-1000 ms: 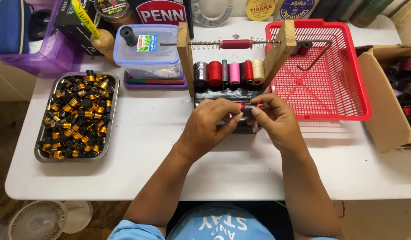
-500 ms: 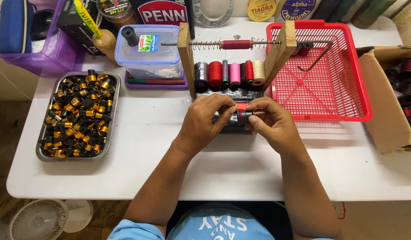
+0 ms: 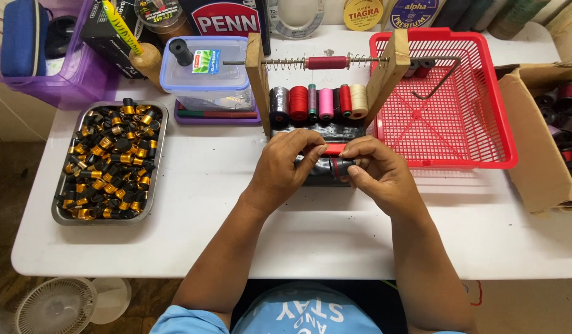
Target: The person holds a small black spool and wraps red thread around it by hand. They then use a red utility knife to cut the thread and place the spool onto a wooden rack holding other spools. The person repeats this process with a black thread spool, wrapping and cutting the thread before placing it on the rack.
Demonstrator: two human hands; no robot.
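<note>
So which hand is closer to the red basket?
Right. The right hand sits just beside the red basket; the left hand is farther off, toward the metal tray.

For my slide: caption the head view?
Both hands grip a small black-and-red piece below thread spools.

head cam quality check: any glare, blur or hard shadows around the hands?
Head view: even, soft light; only faint shadows under the left hand and right hand on the white table. Small glints on the gold and black rings in the metal tray; the small black and red cylindrical part is sharp. Edges bow slightly, wide-lens distortion.
</note>
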